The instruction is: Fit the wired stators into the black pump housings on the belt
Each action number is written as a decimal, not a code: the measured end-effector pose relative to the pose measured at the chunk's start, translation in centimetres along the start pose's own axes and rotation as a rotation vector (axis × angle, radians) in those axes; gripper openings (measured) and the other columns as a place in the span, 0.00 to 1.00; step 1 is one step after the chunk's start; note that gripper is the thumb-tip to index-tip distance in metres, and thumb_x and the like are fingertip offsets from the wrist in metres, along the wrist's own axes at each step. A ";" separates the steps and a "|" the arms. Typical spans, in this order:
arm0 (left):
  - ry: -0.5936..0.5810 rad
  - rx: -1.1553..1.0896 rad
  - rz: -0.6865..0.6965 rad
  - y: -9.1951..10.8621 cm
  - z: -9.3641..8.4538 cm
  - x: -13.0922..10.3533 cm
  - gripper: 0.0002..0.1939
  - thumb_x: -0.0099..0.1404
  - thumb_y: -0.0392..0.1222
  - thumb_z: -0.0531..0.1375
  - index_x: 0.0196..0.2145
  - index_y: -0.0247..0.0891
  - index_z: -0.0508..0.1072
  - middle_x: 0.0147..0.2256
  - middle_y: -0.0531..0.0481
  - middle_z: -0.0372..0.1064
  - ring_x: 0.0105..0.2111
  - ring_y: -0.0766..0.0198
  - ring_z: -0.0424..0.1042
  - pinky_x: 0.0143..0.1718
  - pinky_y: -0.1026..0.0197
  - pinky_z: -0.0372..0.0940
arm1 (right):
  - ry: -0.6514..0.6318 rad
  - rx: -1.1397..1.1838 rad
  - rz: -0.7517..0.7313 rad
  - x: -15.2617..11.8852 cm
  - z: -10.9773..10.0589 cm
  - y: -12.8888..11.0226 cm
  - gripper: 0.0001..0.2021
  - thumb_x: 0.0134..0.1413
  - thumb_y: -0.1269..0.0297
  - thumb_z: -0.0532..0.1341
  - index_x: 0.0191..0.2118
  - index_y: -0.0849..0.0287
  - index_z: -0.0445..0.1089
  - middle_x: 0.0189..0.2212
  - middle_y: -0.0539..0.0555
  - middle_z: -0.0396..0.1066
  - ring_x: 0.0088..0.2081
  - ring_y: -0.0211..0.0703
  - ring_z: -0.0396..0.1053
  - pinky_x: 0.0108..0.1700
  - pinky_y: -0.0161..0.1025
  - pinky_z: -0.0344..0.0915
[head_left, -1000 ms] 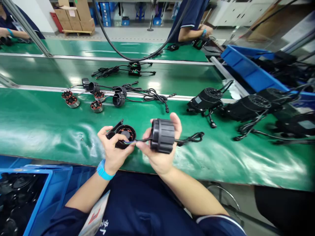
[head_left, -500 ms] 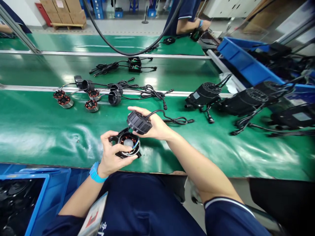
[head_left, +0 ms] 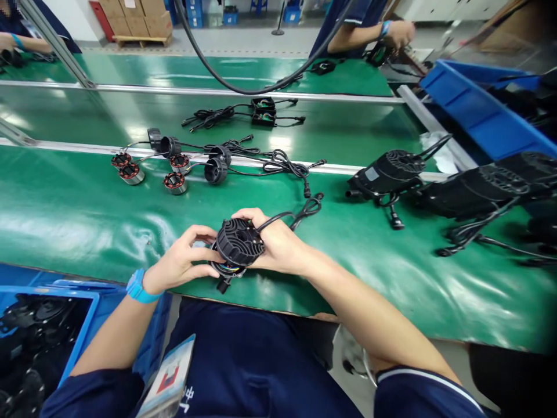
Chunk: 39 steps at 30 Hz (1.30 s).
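ridged matt plastic cap (head_left: pixel 241 242), smooth glossy tabletop (head_left: pixel 418 278), cloth shirt (head_left: pixel 243 360)

Far left, I can see brown cardboard boxes (head_left: pixel 137 26) stacked on a pale wooden pallet (head_left: pixel 141 40), just beside a flat red panel (head_left: pixel 101 20); nearer, a thick black cable (head_left: pixel 243 90) hangs in a loop.
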<state>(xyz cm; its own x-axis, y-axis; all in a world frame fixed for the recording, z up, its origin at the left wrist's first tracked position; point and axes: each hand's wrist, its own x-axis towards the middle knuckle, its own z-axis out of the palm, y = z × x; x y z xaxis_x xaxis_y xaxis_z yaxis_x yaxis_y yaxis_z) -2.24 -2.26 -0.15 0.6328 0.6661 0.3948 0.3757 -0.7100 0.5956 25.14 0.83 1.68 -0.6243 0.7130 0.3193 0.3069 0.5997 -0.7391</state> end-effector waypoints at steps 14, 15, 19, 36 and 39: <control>0.287 -0.138 -0.152 -0.2 -4.1 2.7 0.22 0.68 0.63 0.60 0.46 0.45 0.81 0.56 0.42 0.71 0.56 0.49 0.72 0.60 0.43 0.67 | -0.245 -0.011 -0.146 2.2 -1.5 -0.7 0.43 0.48 0.43 0.74 0.65 0.55 0.61 0.54 0.61 0.69 0.53 0.54 0.69 0.55 0.49 0.67; 0.355 -0.034 -0.172 0.9 -4.0 3.1 0.30 0.66 0.69 0.59 0.55 0.46 0.76 0.61 0.41 0.67 0.62 0.45 0.66 0.65 0.38 0.61 | -0.247 -0.044 -0.149 2.2 -1.4 -0.9 0.43 0.49 0.42 0.73 0.65 0.55 0.61 0.53 0.61 0.70 0.51 0.55 0.69 0.54 0.49 0.68; 0.073 0.391 -0.047 5.1 -2.0 4.8 0.59 0.58 0.78 0.57 0.73 0.38 0.47 0.72 0.33 0.45 0.72 0.34 0.39 0.71 0.30 0.38 | -0.220 -0.104 -0.151 1.8 -0.7 -0.7 0.43 0.51 0.43 0.72 0.65 0.62 0.60 0.54 0.66 0.69 0.54 0.59 0.68 0.58 0.54 0.66; -0.405 0.545 0.065 5.9 -3.0 6.0 0.31 0.70 0.59 0.59 0.59 0.31 0.63 0.49 0.36 0.67 0.44 0.47 0.67 0.45 0.45 0.67 | -0.035 0.028 -0.074 -1.3 3.6 0.9 0.56 0.47 0.55 0.71 0.73 0.66 0.37 0.70 0.75 0.50 0.70 0.65 0.53 0.68 0.59 0.58; -0.481 0.372 0.152 4.7 -3.5 7.0 0.33 0.69 0.58 0.61 0.62 0.36 0.62 0.50 0.39 0.68 0.47 0.50 0.68 0.47 0.51 0.68 | -0.009 -0.001 -0.024 -1.7 3.9 0.5 0.56 0.47 0.56 0.71 0.73 0.70 0.37 0.68 0.76 0.53 0.70 0.65 0.53 0.68 0.57 0.58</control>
<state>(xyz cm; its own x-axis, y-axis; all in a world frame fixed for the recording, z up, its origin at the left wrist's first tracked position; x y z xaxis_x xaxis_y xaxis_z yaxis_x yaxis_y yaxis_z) 1.56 -0.11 7.84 0.8990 0.4355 0.0454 0.4134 -0.8784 0.2399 23.52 -1.49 -1.53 -0.6376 0.6954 0.3315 0.2925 0.6166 -0.7309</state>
